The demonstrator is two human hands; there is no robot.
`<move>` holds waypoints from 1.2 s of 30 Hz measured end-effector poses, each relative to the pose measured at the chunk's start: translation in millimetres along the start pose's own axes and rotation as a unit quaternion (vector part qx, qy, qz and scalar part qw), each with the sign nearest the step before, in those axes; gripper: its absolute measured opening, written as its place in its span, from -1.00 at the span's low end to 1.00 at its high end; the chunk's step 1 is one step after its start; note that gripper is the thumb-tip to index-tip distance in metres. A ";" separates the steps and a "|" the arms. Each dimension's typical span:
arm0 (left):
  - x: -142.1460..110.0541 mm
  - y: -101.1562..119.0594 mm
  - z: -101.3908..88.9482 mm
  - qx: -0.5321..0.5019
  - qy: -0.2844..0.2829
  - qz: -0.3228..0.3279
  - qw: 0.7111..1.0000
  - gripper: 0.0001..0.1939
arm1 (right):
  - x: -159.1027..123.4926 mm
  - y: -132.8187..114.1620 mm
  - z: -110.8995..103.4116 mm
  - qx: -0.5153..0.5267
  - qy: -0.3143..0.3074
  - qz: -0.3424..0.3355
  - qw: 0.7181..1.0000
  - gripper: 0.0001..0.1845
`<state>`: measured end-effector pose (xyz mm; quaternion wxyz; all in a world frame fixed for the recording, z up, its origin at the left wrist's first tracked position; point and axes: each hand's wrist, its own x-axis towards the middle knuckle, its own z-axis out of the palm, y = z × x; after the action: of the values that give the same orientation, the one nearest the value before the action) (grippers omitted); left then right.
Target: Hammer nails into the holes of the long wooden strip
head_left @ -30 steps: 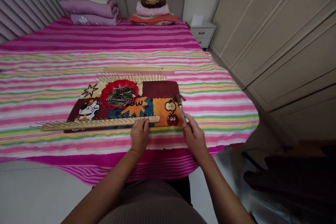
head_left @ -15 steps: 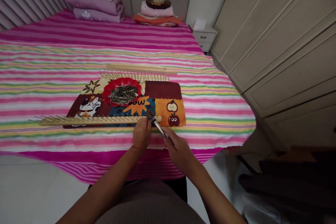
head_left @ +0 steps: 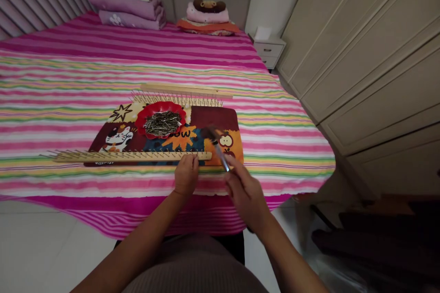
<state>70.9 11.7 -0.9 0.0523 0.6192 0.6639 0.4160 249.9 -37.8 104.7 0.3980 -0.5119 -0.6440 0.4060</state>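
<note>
My right hand (head_left: 246,192) is wrapped round the metal handle of a hammer (head_left: 221,153); its dark head, smeared by motion, is raised over the patterned mat. My left hand (head_left: 186,175) is closed at the front edge of a long wooden strip (head_left: 113,157), near its right end, gripping it. A row of nails stands up along this strip, some leaning. Behind it, a red scalloped bowl (head_left: 140,123) holds a heap of loose nails (head_left: 163,123). Under the bowl and strip lies the patterned mat (head_left: 215,118), with a cat and apples printed on it.
More nail-studded wood (head_left: 178,100) and a plain wooden strip (head_left: 185,89) lie behind the bowl. Striped cloth (head_left: 282,146) covers the bed. Folded purple bedding (head_left: 127,7) and a pillow stack (head_left: 208,16) sit at the far end. A nightstand (head_left: 269,50) and wardrobe (head_left: 371,64) stand to the right.
The hammer has lifted off the strip's right end and swung up to the right with my right hand. My left hand stays almost in place at the strip.
</note>
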 end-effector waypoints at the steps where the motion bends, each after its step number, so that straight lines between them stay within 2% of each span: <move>1: 0.0 -0.7 -0.2 -0.001 0.000 0.005 1.000 -0.82 | 7.8 3.3 -7.2 -0.024 0.032 -0.002 0.999 -0.53; 3: 0.0 -1.9 -0.9 -0.005 0.000 0.013 1.000 -0.82 | 30.5 17.0 -24.2 -0.121 0.109 -0.011 0.987 -0.51; 6: -0.7 -3.5 -1.5 -0.020 0.003 0.026 0.999 -0.82 | 69.9 51.2 -49.7 -0.270 0.161 0.022 0.949 -0.49; 9: -3.0 -4.2 -3.8 -0.025 0.006 0.036 0.999 -0.81 | 94.0 86.4 -64.3 -0.397 0.145 0.099 0.901 -0.48; 12: -6.5 -3.4 -13.7 -0.019 -0.002 0.062 0.998 -0.79 | 98.9 109.4 -64.7 -0.456 0.119 0.146 0.870 -0.52; 14: -7.0 -2.4 -27.5 -0.012 -0.002 0.087 0.996 -0.79 | 97.7 116.5 -61.7 -0.473 0.112 0.144 0.862 -0.54; 17: 3.0 -3.8 -57.8 0.014 0.009 0.107 0.994 -0.79 | 96.5 119.0 -60.4 -0.477 0.105 0.137 0.862 -0.55; 19: 20.1 -9.7 -80.5 0.056 0.016 0.089 0.994 -0.77 | 96.9 118.5 -61.9 -0.469 0.107 0.137 0.866 -0.55; 21: 44.3 -20.3 -100.9 0.121 0.015 0.040 0.992 -0.76 | 97.4 117.7 -63.6 -0.463 0.111 0.137 0.869 -0.55; 24: 84.9 -39.9 -120.7 0.227 -0.041 -0.039 0.972 -0.75 | 97.5 116.7 -64.3 -0.462 0.113 0.141 0.868 -0.55; 26: 108.6 -49.8 -125.3 0.292 -0.092 -0.057 0.950 -0.72 | 97.2 116.4 -63.8 -0.461 0.112 0.143 0.869 -0.55; 29: 135.1 -54.3 -122.3 0.368 -0.193 -0.069 0.907 -0.68 | 96.7 117.0 -62.7 -0.458 0.114 0.143 0.870 -0.54; 32: 152.9 -47.9 -114.4 0.406 -0.283 -0.111 0.862 -0.68 | 96.6 118.7 -62.0 -0.462 0.120 0.140 0.868 -0.54; 36: 168.7 -36.9 -104.8 0.447 -0.311 -0.144 0.826 -0.67 | 96.7 119.9 -61.7 -0.466 0.126 0.139 0.864 -0.55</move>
<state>-57.6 110.8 119.5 0.0322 0.5687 0.8075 -0.1530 332.1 81.8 24.3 0.1298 -0.7691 -0.6244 0.0414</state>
